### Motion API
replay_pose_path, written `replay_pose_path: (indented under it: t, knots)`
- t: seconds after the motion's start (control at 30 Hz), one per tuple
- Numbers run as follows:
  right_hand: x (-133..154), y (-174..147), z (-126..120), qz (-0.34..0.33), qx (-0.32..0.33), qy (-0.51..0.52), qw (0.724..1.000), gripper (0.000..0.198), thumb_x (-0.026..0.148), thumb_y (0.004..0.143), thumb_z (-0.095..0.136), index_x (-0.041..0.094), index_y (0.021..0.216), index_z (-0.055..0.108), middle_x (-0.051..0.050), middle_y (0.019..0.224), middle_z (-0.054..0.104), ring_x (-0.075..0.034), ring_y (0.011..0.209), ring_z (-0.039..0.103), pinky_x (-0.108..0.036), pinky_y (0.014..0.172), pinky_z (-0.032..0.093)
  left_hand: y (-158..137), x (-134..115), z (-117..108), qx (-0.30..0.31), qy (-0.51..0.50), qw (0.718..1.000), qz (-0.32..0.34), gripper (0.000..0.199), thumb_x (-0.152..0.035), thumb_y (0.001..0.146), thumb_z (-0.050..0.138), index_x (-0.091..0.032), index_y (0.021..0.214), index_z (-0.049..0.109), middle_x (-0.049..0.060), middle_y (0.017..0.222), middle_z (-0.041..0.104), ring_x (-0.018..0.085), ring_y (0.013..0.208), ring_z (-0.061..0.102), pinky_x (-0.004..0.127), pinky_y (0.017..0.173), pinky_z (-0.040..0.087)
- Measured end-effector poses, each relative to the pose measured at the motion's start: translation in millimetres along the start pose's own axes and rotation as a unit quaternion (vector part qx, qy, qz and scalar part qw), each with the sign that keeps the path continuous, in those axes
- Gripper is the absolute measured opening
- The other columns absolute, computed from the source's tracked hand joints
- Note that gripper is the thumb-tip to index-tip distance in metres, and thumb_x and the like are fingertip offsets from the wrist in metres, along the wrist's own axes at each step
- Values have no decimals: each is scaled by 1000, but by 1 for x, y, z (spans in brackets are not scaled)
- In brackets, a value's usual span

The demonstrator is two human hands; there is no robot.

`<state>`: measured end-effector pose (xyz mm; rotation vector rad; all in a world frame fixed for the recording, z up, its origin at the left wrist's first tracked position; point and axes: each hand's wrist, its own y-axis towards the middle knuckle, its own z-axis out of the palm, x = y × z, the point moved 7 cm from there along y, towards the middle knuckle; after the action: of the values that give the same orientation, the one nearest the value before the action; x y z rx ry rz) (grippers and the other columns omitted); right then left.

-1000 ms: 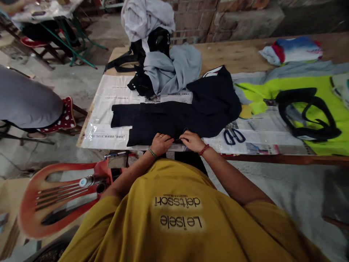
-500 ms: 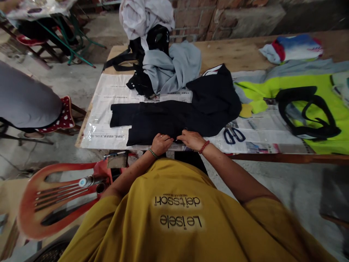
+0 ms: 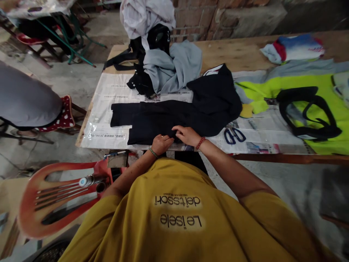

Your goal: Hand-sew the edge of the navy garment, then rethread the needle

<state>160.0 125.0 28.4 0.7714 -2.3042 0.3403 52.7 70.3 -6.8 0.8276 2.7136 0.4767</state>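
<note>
A dark navy garment [image 3: 160,118] lies stretched along the table, its near edge by my body. My left hand [image 3: 163,144] is closed on that edge, thumb and fingers pinching the cloth. Close beside it, my right hand [image 3: 188,137] rests over the same edge with its fingers bent and fingertips drawn together on the cloth. Whatever is between those fingertips is too small to make out. Just right of the garment lies a pair of scissors [image 3: 234,136]; only the blue handle loops show clearly.
Newspaper [image 3: 95,123] covers the wooden table. Behind the garment sit grey cloth [image 3: 177,67] and a black bag [image 3: 159,39]. A yellow-green garment [image 3: 324,83] with a black strap [image 3: 296,127] lies right. A red chair [image 3: 29,203] stands lower left; another person [image 3: 27,94] sits left.
My right hand has shifted slightly up and left, its fingertips now further onto the dark cloth. My left hand keeps its pinch at the same spot.
</note>
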Motion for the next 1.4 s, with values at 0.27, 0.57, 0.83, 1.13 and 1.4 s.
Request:
replay_pose_path:
  t: [0.27,0.57,0.83,1.13,1.4]
  knots:
    - [-25,6,19,240,16,257,936,7,14,80,52,17,74,55,5,59,61,-4,35,41,-18,38,29,0,0,0,2,15,1000,-5,29,-28,95,42,-22,89,70,3,70,61,12,61,51,28,62,33]
    - [-31,17,17,201,17,-1,979,23,20,81,51,13,69,69,-2,66,67,-9,59,52,-20,54,33,-1,3,2,7,-16,1000,-15,24,-27,94,44,-21,94,68,4,75,63,13,64,53,28,64,36]
    - [-22,19,25,174,80,-16,981,24,19,79,49,12,72,71,-3,68,67,-9,61,52,-20,53,33,-1,7,5,6,-16,999,-41,26,-29,94,45,-20,92,69,5,75,66,13,62,55,27,63,38]
    - [-17,12,0,133,18,44,990,28,25,87,44,18,97,70,-1,79,66,-8,51,50,-21,55,40,-1,25,7,-28,-164,979,-118,20,-28,91,51,-20,93,69,4,85,69,12,75,62,21,69,47]
    - [-2,-39,-18,-43,-219,-25,974,11,22,83,53,20,79,63,-4,80,61,-17,74,54,-29,73,44,0,33,6,-51,-258,954,-144,15,-25,86,57,-18,85,71,3,79,69,11,72,62,21,68,49]
